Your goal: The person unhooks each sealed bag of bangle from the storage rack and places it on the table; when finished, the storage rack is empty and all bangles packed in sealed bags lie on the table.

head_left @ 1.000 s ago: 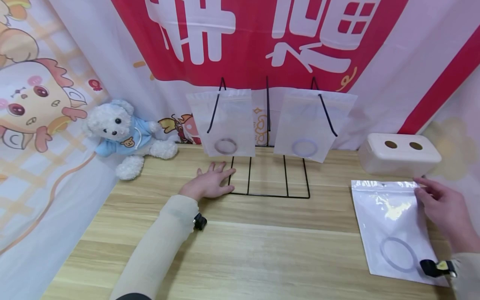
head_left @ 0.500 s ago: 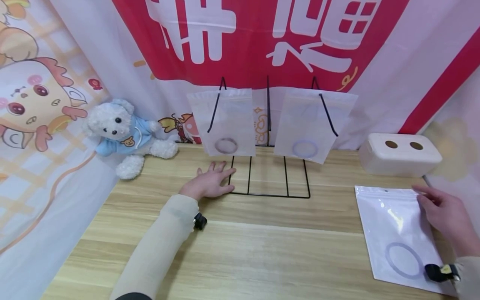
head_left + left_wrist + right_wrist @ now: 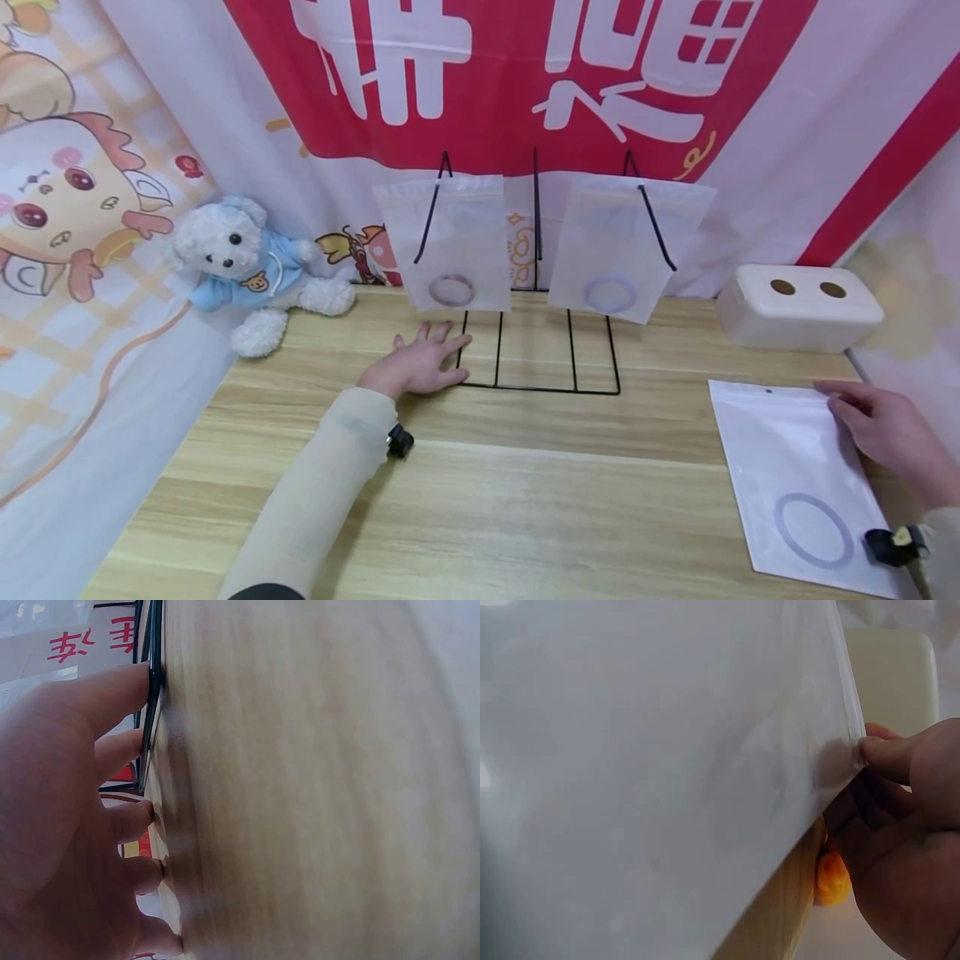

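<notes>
My left hand (image 3: 423, 364) lies with spread fingers on the table, thumb and forefinger at the left side of a black wire display rack (image 3: 536, 389). In the left wrist view, its fingertips (image 3: 141, 812) rest on the wood beside the wire. Between thumb and fingers, my right hand (image 3: 885, 425) pinches the upper right corner of a white zip bag (image 3: 772, 467), a pale ring showing near its bottom. The right wrist view has the bag (image 3: 667, 750) filling most of the frame. Two similar bags hang from the rack's hooks, a left bag (image 3: 468, 233) and a right bag (image 3: 622, 242), each with a ring showing.
A white plush bear (image 3: 247, 258) in a blue hoodie sits at the back left of the wooden table (image 3: 480, 508). At the back right stands a cream box (image 3: 802, 308) with two holes on top. Behind the rack hangs a red and white printed cloth (image 3: 495, 83).
My right hand has brought the zip bag slightly down and to the right, toward the near edge. The left hand and the rack have stayed put.
</notes>
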A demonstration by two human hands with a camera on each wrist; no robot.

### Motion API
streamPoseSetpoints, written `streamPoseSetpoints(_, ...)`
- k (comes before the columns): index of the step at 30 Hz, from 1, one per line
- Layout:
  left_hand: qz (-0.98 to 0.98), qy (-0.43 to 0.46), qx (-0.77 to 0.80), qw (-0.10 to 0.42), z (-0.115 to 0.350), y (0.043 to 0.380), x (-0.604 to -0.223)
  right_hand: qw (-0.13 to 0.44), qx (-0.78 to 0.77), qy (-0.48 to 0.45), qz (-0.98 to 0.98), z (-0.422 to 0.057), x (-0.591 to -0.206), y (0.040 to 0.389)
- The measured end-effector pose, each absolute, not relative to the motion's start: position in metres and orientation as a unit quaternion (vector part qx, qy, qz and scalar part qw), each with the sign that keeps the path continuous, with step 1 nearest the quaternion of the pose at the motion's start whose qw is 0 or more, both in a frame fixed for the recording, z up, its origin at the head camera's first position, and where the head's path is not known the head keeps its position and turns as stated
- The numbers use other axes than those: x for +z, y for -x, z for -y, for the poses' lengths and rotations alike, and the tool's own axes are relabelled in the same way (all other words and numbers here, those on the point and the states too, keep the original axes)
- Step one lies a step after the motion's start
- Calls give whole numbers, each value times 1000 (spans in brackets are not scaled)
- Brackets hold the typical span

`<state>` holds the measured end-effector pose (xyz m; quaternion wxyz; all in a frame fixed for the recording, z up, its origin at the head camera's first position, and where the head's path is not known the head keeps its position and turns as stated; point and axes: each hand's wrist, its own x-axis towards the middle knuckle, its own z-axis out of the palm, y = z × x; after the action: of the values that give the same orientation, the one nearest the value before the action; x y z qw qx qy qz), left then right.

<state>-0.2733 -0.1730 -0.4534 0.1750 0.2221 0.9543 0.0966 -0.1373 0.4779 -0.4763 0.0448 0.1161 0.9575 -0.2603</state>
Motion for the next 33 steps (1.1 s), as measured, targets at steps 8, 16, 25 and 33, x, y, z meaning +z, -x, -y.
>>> streamPoseSetpoints(8, -954, -220, 99, 178, 174, 274, -454, 58, -229, -63, -970, -489, -473, 142)
streamPoseSetpoints(16, -954, -221, 97, 177, 174, 274, -455, 51, -212, -56, -974, -496, -475, 142)
streamPoseSetpoints(25, -954, -221, 100, 177, 174, 273, -452, 66, -196, -88, -974, -489, -468, 143)
streamPoseSetpoints(33, -953, -225, 100, 176, 173, 273, -452, 41, -181, -92, -978, -481, -457, 140)
